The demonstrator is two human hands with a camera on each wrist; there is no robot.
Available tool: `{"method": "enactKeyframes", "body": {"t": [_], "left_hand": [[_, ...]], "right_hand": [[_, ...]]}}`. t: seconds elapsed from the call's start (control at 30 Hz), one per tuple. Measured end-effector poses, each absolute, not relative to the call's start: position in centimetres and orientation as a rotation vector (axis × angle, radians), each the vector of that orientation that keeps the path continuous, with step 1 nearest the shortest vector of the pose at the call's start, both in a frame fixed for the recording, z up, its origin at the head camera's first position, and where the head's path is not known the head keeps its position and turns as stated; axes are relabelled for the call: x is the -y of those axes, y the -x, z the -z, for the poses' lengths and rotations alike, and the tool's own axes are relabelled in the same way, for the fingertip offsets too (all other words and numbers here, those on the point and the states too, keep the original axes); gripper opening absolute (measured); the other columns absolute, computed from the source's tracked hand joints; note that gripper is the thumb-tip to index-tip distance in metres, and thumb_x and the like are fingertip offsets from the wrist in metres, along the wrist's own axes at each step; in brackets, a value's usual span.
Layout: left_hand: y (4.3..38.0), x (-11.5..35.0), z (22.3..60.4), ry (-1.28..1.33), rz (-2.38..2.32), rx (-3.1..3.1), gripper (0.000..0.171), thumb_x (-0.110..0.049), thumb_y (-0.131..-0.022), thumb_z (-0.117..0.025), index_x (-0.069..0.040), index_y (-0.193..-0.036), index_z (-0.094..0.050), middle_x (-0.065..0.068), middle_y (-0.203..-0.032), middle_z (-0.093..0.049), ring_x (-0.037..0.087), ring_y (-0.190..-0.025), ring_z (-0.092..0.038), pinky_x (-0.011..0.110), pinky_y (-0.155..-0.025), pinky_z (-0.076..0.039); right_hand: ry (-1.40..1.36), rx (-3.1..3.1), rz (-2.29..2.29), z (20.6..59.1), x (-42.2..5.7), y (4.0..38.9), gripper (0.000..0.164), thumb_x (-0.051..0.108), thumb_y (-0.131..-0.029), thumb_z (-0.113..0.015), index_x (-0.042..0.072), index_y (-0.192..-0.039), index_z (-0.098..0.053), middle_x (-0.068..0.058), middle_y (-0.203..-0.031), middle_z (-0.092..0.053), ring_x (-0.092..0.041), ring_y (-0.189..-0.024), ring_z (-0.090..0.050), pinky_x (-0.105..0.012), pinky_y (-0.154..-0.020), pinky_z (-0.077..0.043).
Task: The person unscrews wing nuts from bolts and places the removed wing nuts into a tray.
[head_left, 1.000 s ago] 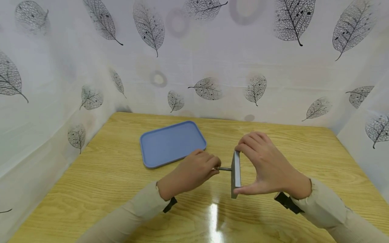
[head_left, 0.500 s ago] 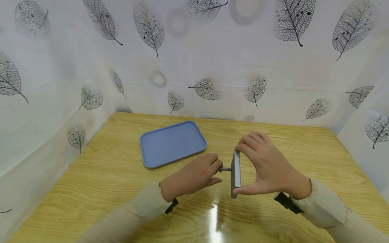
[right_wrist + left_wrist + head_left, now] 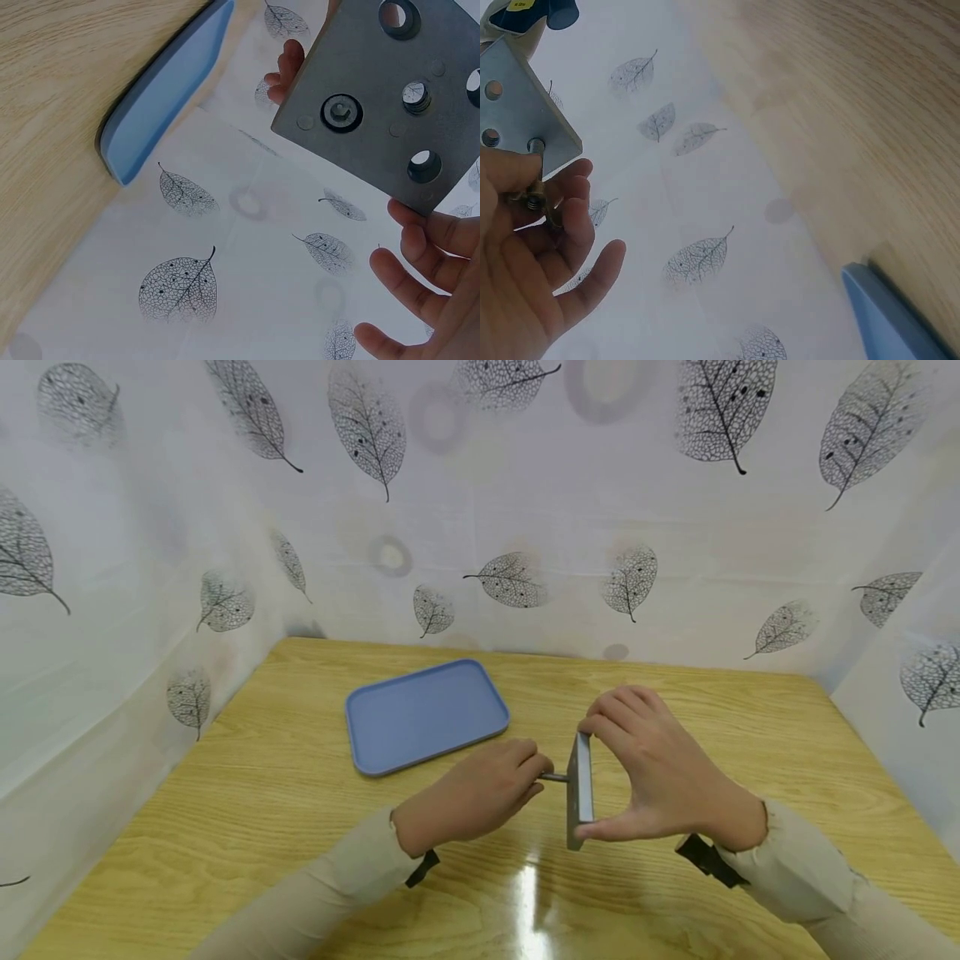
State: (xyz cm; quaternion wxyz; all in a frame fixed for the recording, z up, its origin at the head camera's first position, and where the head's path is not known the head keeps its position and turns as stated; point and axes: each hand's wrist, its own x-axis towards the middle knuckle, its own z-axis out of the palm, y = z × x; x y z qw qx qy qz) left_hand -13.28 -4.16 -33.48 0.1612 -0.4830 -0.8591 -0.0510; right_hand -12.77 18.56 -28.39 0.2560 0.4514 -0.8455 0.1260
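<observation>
A square grey metal plate [image 3: 579, 793] stands on edge above the table. My right hand [image 3: 652, 768] holds it by opposite edges, fingers at the top and thumb at the bottom. In the right wrist view the plate [image 3: 375, 67] has several round holes, and a bolt head with a hex socket [image 3: 341, 112] sits in one. The bolt's threaded shank [image 3: 536, 146] sticks out of the other face, towards my left hand [image 3: 480, 789]. Thumb and fingers of that hand pinch a small brass-coloured nut [image 3: 534, 201] at the shank's end, partly hidden by the fingers.
A blue tray [image 3: 423, 714] lies on the wood-grain table [image 3: 247, 793], behind and left of my hands. A white curtain with leaf prints [image 3: 450, 510] encloses the table at the back and sides. Each wrist wears a dark strap.
My left hand moved slightly right and nearer the viewer; its thumb parted from the fingers, then came back to the bolt's end. The plate shifted barely left; my right hand keeps its hold.
</observation>
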Motion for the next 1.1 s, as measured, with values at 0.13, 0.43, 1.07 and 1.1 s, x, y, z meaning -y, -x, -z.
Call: {"method": "enactKeyframes", "body": {"t": [0.13,0.43,1.07,1.1], "left_hand": [[13.36,4.06,33.32,1.373,0.204,2.485,0.018,-0.021,-0.096,-0.052,-0.011,-0.111,-0.057,-0.003,-0.094,-0.061,0.006,-0.076,-0.056,0.019,-0.069,-0.047],[13.71,4.38,33.43,1.3,0.223,2.399,0.02,-0.028,-0.09,-0.062,-0.013,-0.099,-0.052,-0.005,-0.085,-0.064,0.005,-0.069,-0.059,0.023,-0.068,-0.048],[13.88,4.53,33.26,1.362,0.575,2.425,0.016,-0.02,-0.091,-0.062,-0.01,-0.104,-0.06,-0.002,-0.086,-0.065,0.005,-0.073,-0.059,0.014,-0.066,-0.046],[13.86,4.55,33.25,1.37,0.597,2.443,0.017,-0.02,-0.091,-0.061,-0.01,-0.104,-0.059,-0.002,-0.086,-0.064,0.006,-0.073,-0.059,0.013,-0.065,-0.046]], "right_hand": [[-1.225,2.295,-0.344,28.36,-18.56,12.79,0.081,0.082,-0.062,-0.058,0.009,-0.097,-0.059,-0.004,-0.097,-0.055,-0.021,-0.094,-0.047,-0.045,-0.092,-0.035],[-1.225,2.284,-0.354,28.45,-18.75,12.79,0.081,0.081,-0.063,-0.058,0.008,-0.096,-0.059,-0.005,-0.097,-0.055,-0.022,-0.095,-0.048,-0.045,-0.092,-0.035],[-1.227,2.285,-0.36,28.42,-18.74,12.85,0.08,0.081,-0.061,-0.06,0.009,-0.097,-0.059,-0.004,-0.096,-0.055,-0.022,-0.094,-0.047,-0.045,-0.092,-0.035],[-1.226,2.29,-0.361,28.4,-18.75,12.83,0.08,0.08,-0.061,-0.061,0.009,-0.097,-0.059,-0.004,-0.096,-0.055,-0.021,-0.094,-0.047,-0.045,-0.092,-0.034]]}}
